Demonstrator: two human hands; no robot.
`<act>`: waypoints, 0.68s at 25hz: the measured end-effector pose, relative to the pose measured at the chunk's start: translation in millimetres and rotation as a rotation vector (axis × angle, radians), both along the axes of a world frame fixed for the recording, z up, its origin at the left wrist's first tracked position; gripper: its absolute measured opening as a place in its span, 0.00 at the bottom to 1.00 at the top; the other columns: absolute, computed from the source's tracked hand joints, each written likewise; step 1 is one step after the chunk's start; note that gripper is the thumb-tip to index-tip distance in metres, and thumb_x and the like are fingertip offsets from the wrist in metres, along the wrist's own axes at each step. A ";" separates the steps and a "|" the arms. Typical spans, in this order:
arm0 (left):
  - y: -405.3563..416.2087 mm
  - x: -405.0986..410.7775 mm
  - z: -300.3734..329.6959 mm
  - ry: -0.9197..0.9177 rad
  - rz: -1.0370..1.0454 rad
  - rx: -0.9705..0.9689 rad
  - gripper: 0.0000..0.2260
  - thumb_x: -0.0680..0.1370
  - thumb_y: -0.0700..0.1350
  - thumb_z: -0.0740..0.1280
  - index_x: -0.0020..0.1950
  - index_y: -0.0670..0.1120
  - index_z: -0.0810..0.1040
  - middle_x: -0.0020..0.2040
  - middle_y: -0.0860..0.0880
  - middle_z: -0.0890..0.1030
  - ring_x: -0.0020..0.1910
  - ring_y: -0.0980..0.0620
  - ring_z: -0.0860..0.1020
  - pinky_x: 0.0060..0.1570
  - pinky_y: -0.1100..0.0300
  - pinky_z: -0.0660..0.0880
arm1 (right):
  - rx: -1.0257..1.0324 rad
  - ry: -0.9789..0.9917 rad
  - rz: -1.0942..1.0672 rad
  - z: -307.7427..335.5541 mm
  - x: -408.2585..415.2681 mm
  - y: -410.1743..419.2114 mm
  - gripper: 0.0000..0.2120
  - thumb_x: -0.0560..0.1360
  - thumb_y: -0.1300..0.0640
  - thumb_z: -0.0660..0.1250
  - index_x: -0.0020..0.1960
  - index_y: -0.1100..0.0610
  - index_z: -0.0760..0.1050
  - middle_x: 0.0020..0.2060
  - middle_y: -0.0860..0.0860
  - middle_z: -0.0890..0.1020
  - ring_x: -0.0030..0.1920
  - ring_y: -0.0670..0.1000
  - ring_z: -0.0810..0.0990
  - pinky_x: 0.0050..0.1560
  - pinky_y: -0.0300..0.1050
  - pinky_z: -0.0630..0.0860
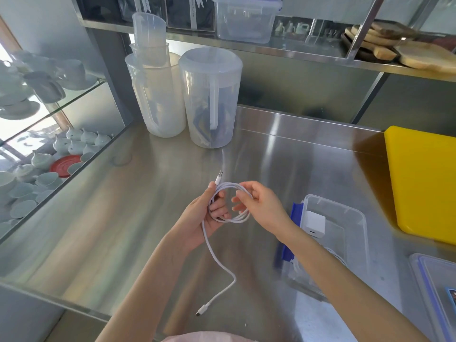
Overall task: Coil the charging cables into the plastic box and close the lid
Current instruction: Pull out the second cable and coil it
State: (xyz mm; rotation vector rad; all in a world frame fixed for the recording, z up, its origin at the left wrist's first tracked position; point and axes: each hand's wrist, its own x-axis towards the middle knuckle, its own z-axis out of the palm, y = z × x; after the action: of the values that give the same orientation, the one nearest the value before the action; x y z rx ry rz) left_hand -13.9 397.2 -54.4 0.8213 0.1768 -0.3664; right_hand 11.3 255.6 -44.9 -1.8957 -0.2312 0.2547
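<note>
A white charging cable [217, 257] is wound in several loops between my hands above the steel counter. My left hand [204, 218] holds the coil, thumb pressing near the upper plug, fingers through the loops. My right hand [259, 206] pinches the coil's right side. The cable's free tail hangs down, ending in a plug near the counter's front edge. To the right stands a clear plastic box [345, 213] with blue clips; a white charger block [314, 223] and another coiled cable lie inside. Its lid [434, 292] lies at the far right.
Two clear plastic jugs [209, 99] stand at the back of the steel counter [123, 206]. A yellow cutting board [424, 183] lies at the right. Shelves above hold a container and wooden boards. A glass cabinet of white crockery [37, 156] borders the left.
</note>
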 end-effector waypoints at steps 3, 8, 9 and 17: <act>-2.9 -0.3 1.2 -0.052 -0.018 0.046 0.18 0.78 0.53 0.56 0.36 0.45 0.77 0.23 0.53 0.68 0.23 0.56 0.69 0.31 0.65 0.74 | -0.047 -0.018 -0.054 -2.0 -0.5 -0.3 0.10 0.78 0.58 0.57 0.44 0.57 0.75 0.28 0.46 0.77 0.24 0.37 0.74 0.29 0.27 0.68; 3.2 -1.0 2.5 -0.179 -0.048 0.273 0.10 0.78 0.44 0.58 0.48 0.43 0.79 0.32 0.52 0.80 0.35 0.56 0.81 0.43 0.63 0.80 | 0.011 0.018 -0.123 2.8 4.4 -4.6 0.11 0.78 0.58 0.55 0.42 0.55 0.75 0.27 0.47 0.76 0.23 0.38 0.73 0.28 0.28 0.69; 5.2 -0.5 3.2 -0.180 -0.050 0.330 0.10 0.78 0.43 0.58 0.49 0.43 0.78 0.34 0.53 0.82 0.37 0.56 0.81 0.44 0.64 0.79 | 0.010 0.015 -0.117 4.0 5.5 -5.6 0.11 0.78 0.58 0.55 0.42 0.55 0.75 0.27 0.48 0.76 0.23 0.38 0.73 0.28 0.28 0.69; 1.2 2.6 11.0 -0.139 0.165 0.545 0.07 0.78 0.41 0.60 0.45 0.43 0.77 0.37 0.47 0.78 0.33 0.58 0.81 0.41 0.65 0.80 | -0.038 -0.026 -0.121 9.2 8.5 -3.5 0.08 0.77 0.54 0.59 0.51 0.53 0.75 0.39 0.47 0.80 0.38 0.43 0.78 0.44 0.38 0.72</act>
State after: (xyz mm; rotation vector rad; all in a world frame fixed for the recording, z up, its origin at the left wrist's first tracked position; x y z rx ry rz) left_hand -11.2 398.4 -43.4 1.3557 0.2162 -0.1004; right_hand 19.8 252.1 -35.7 -1.9435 -0.1297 0.1532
